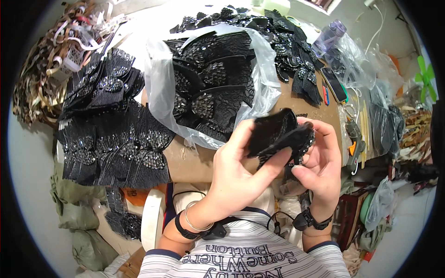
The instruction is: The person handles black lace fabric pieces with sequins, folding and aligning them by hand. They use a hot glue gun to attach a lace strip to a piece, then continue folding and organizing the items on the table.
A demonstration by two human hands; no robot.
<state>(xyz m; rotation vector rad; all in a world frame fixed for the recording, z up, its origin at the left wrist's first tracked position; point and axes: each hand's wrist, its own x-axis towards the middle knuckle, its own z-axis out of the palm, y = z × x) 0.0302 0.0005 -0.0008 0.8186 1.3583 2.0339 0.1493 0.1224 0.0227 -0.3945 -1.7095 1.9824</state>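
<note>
Above the table's near edge, my left hand [241, 169] and my right hand [324, 160] hold a folded black beaded fabric piece [283, 138] between them. The left thumb presses on its near side while the left fingers are partly hidden behind it. At its right end, the right fingers and thumb curl round the beaded edge. Just beyond my hands lies an open clear plastic bag [160, 76], filled with similar black beaded pieces [218, 72]. More of these black pieces [116, 148] lie in overlapping rows at the left.
A heap of black beaded pieces [296, 41] spreads across the far side. A phone [334, 84], a purple-tinted bottle [329, 38] and an orange-and-dark hand tool [354, 141] sit at the right. Tangled strips [51, 69] pile up far left, near stuffed green sacks [88, 241].
</note>
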